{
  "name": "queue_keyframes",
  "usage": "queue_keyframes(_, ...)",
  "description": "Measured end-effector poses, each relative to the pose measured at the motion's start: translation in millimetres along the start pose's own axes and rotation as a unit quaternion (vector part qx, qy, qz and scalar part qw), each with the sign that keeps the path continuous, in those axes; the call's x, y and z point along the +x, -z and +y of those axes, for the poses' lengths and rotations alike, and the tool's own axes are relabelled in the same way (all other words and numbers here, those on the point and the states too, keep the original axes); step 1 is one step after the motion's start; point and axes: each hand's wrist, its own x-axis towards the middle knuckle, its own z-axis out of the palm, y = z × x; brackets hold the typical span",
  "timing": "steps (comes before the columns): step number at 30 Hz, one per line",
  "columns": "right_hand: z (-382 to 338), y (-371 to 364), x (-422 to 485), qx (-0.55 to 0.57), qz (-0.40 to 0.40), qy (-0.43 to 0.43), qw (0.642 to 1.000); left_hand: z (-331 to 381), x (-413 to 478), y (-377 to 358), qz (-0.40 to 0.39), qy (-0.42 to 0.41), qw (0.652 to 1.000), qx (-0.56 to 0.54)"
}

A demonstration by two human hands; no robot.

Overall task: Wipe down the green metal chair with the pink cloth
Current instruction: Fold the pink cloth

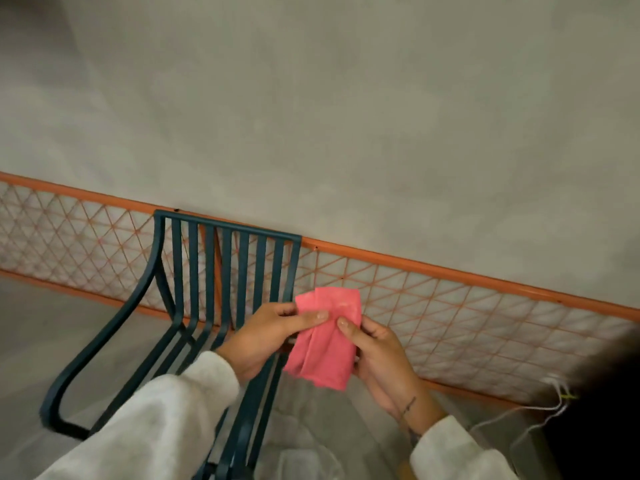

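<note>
A dark green metal chair (194, 271) with slatted back and seat stands in front of me, its back toward the wall. The folded pink cloth (329, 341) is held in the air above the chair's right seat edge. My left hand (266, 337) pinches the cloth's left side with thumb on top. My right hand (381, 358) grips its right side. The cloth does not touch the chair. Both forearms wear pale sleeves.
An orange rail with diamond mesh (450, 306) runs behind the chair along a grey wall (311, 116). White cables (540, 407) hang at the right. Dark hair (602, 410) fills the lower right corner. Grey floor (52, 323) lies to the chair's left.
</note>
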Motion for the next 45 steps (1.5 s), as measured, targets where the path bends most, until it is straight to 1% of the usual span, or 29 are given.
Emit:
queue_keyframes(4, 15, 12, -13, -0.018, 0.019, -0.038, 0.999, -35, -2, -8, 0.02, 0.027, 0.999, -0.026)
queue_keyframes(7, 35, 25, -17, -0.016, 0.027, -0.075, 0.997, -61, 0, -12, 0.028, 0.04, 0.999, -0.002)
queue_keyframes(11, 69, 52, -19, -0.043, 0.006, -0.14, 0.989, -104, 4, -19, 0.037, 0.083, 0.995, 0.03)
queue_keyframes(13, 94, 66, -18, -0.053, 0.01, -0.176, 0.983, -128, 6, -23, 0.043, 0.115, 0.992, 0.04)
queue_keyframes(16, 133, 86, -9, -0.064, 0.013, -0.204, 0.977, -165, 15, -29, 0.057, 0.159, 0.985, 0.028)
queue_keyframes(18, 161, 97, 0, -0.068, 0.014, -0.221, 0.973, -193, 24, -29, 0.069, 0.178, 0.981, 0.02)
queue_keyframes(20, 191, 108, 11, -0.07, 0.026, -0.243, 0.967, -227, 37, -27, 0.064, 0.19, 0.979, 0.035)
queue_keyframes(23, 244, 125, 37, -0.062, 0.038, -0.271, 0.96, -289, 64, -15, 0.072, 0.213, 0.973, 0.045)
queue_keyframes(26, 319, 143, 67, -0.082, 0.051, -0.294, 0.951, -370, 92, -2, 0.079, 0.226, 0.97, 0.05)
queue_keyframes(30, 436, 174, 101, -0.105, 0.062, -0.331, 0.936, -495, 126, 14, 0.083, 0.27, 0.958, 0.054)
queue_keyframes(34, 551, 205, 132, -0.147, 0.082, -0.336, 0.927, -609, 160, 26, 0.086, 0.309, 0.946, 0.055)
queue_keyframes(35, 594, 215, 136, -0.16, 0.096, -0.34, 0.922, -649, 168, 28, 0.084, 0.325, 0.94, 0.058)
queue_keyframes(37, 622, 222, 146, -0.183, 0.121, -0.349, 0.911, -671, 181, 32, 0.095, 0.33, 0.937, 0.066)
queue_keyframes(38, 648, 229, 151, -0.193, 0.126, -0.353, 0.907, -694, 187, 32, 0.096, 0.329, 0.937, 0.073)
queue_keyframes(42, 722, 246, 184, -0.22, 0.104, -0.345, 0.907, -761, 214, 34, 0.126, 0.313, 0.933, 0.123)
queue_keyframes(45, 743, 237, 204, -0.23, 0.088, -0.338, 0.908, -786, 224, 33, 0.127, 0.299, 0.93, 0.174)
